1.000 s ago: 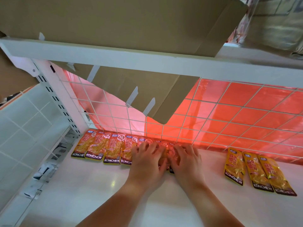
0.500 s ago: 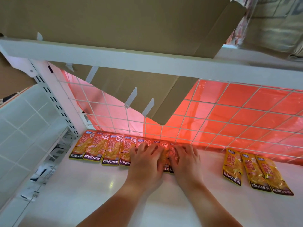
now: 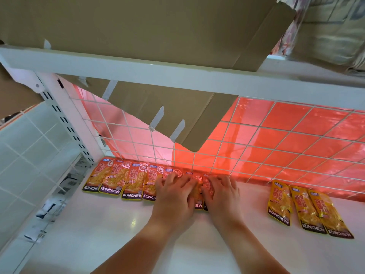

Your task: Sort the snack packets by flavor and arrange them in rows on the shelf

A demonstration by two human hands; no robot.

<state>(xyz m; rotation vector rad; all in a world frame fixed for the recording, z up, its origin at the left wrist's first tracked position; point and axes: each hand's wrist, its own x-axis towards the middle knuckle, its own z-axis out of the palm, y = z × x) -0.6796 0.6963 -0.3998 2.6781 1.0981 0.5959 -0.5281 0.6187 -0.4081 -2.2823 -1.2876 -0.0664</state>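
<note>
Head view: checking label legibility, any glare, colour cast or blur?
Head view: small glare spot on the glossy white shelf board; head view: red glow through the translucent red backing sheet tints the orange snack packets; head view: no blur there, KONCHEW print reads clearly.

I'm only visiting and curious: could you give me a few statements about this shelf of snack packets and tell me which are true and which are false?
1. The left hand and the right hand both lie flat on the row of orange-red snack packets. True.
2. The three yellow snack packets lie to the left of that row. False: they lie to its right, apart from it, on the same white shelf board.
3. A brown cardboard box sits on the shelf above. True.
4. The right hand lifts a yellow packet. False: it presses on orange-red ones.
5. The shelf's back is solid wood. False: it is a white wire grid.
</note>
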